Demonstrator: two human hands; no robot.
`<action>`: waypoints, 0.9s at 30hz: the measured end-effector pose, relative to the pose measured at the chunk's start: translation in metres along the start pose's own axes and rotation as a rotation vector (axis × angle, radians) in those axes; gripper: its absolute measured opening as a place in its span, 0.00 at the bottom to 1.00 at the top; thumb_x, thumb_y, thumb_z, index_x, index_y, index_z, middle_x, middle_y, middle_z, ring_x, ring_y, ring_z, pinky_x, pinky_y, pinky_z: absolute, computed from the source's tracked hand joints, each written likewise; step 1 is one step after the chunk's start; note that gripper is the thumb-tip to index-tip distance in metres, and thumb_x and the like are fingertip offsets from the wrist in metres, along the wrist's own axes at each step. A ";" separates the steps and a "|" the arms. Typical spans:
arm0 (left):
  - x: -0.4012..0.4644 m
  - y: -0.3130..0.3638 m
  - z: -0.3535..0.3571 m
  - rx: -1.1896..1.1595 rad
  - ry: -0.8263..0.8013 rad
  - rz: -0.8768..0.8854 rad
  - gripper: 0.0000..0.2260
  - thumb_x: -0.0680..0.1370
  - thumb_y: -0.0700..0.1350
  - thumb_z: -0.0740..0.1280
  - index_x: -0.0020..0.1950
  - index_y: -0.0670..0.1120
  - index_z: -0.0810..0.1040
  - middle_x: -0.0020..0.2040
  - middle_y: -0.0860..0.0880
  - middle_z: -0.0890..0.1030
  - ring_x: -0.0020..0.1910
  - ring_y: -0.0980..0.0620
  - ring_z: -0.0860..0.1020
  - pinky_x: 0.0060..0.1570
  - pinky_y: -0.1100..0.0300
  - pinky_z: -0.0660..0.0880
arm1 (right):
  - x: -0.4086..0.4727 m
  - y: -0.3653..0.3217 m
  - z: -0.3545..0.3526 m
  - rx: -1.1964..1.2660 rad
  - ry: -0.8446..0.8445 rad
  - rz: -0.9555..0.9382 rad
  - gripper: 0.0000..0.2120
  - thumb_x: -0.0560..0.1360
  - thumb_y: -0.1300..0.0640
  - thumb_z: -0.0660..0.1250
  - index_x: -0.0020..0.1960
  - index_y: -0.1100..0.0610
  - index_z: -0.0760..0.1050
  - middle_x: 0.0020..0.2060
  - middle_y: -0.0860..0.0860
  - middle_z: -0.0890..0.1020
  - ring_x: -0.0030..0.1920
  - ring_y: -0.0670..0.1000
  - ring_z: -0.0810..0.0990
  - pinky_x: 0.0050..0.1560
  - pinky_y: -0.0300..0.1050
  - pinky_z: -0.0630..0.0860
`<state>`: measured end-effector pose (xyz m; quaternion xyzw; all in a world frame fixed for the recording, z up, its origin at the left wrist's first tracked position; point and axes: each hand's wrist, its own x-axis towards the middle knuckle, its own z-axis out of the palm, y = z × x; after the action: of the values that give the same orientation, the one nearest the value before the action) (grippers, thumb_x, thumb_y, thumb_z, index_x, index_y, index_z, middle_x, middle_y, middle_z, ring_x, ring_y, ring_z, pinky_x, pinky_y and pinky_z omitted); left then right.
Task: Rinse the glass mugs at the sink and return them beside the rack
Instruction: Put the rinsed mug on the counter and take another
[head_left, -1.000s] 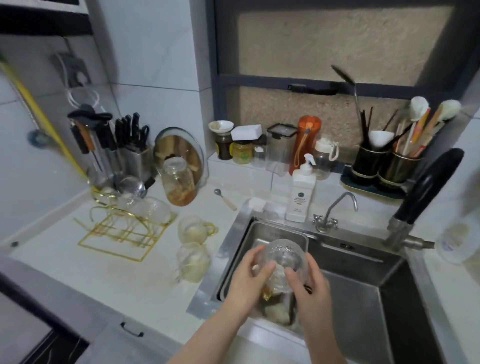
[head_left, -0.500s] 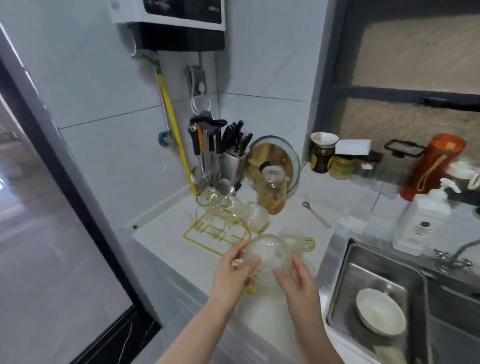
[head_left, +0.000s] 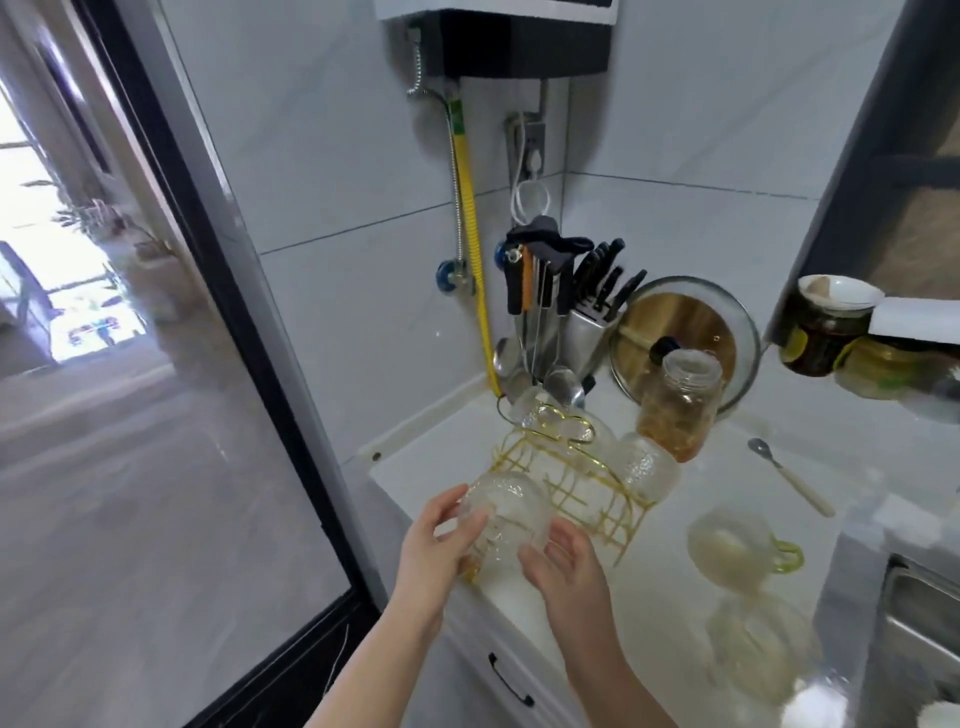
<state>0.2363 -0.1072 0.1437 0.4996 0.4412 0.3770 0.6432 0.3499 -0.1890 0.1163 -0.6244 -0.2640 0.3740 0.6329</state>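
Note:
I hold a textured glass mug (head_left: 503, 514) upside down between both hands, just in front of the gold wire rack (head_left: 576, 486) on the white counter. My left hand (head_left: 436, 545) grips its left side with fingers curled round it. My right hand (head_left: 563, 564) cups its lower right side. Another glass mug (head_left: 647, 467) hangs on the rack's right end, and one more (head_left: 540, 410) at its back. A mug with a yellow handle (head_left: 737, 545) lies on the counter to the right, with a further blurred mug (head_left: 753, 644) nearer me.
Behind the rack stand a knife block with utensils (head_left: 582, 312), a glass lid (head_left: 691, 332) and a tall jar (head_left: 680, 405). A spoon (head_left: 789, 480) lies on the counter. The sink edge (head_left: 914, 597) is at far right. A glass door (head_left: 156, 415) fills the left.
I have carried the mug from over the sink leftward to the front of the rack, and my view has swung left with it. Both hands stay on the mug.

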 end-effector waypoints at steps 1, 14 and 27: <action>0.007 -0.001 -0.005 -0.002 0.017 -0.007 0.15 0.74 0.42 0.71 0.60 0.49 0.77 0.57 0.47 0.79 0.39 0.58 0.82 0.50 0.48 0.79 | 0.007 0.004 0.007 -0.002 -0.015 0.018 0.21 0.71 0.56 0.73 0.61 0.48 0.71 0.59 0.47 0.79 0.60 0.45 0.77 0.64 0.52 0.74; 0.123 -0.001 -0.024 0.079 0.064 -0.070 0.12 0.75 0.43 0.70 0.59 0.49 0.78 0.55 0.49 0.80 0.43 0.56 0.83 0.42 0.58 0.80 | 0.110 0.031 0.065 0.144 -0.073 0.188 0.20 0.78 0.54 0.64 0.65 0.42 0.61 0.62 0.54 0.73 0.62 0.53 0.75 0.47 0.40 0.77; 0.224 -0.031 -0.043 0.163 -0.163 -0.246 0.12 0.76 0.42 0.69 0.59 0.47 0.74 0.57 0.43 0.77 0.48 0.48 0.80 0.36 0.61 0.80 | 0.169 0.056 0.110 0.034 0.206 0.293 0.19 0.80 0.52 0.59 0.70 0.49 0.61 0.55 0.55 0.77 0.50 0.50 0.78 0.43 0.42 0.76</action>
<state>0.2704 0.1072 0.0664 0.5213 0.4746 0.2163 0.6755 0.3518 0.0084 0.0479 -0.6803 -0.0977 0.4006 0.6059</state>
